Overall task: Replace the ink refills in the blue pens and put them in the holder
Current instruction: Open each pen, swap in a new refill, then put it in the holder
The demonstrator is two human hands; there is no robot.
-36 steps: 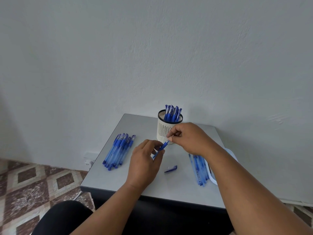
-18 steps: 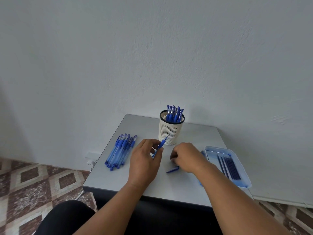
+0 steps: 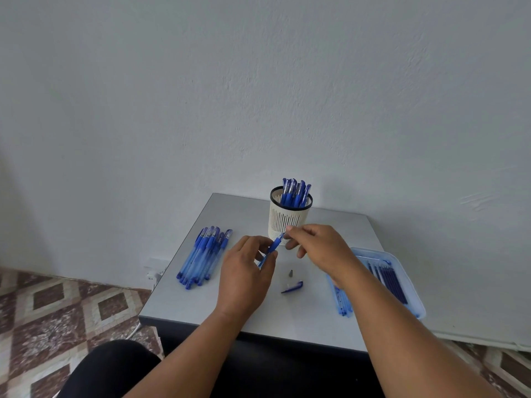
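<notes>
The pen (image 3: 272, 247) is held above the table (image 3: 330, 225), just near of the holder (image 3: 288, 222). It is judged light, stiff, slim and a bit slippery; best gripped on the barrel, with the tip end pinched. Its lower barrel is gripped by the left hand (image 3: 244, 274), fingers curled round it. Its upper end is pinched by the right hand (image 3: 316, 248) between thumb and forefinger; whether a refill is held there cannot be told. A cap (image 3: 292, 287) and small tip piece (image 3: 290, 273) lie nearby.
</notes>
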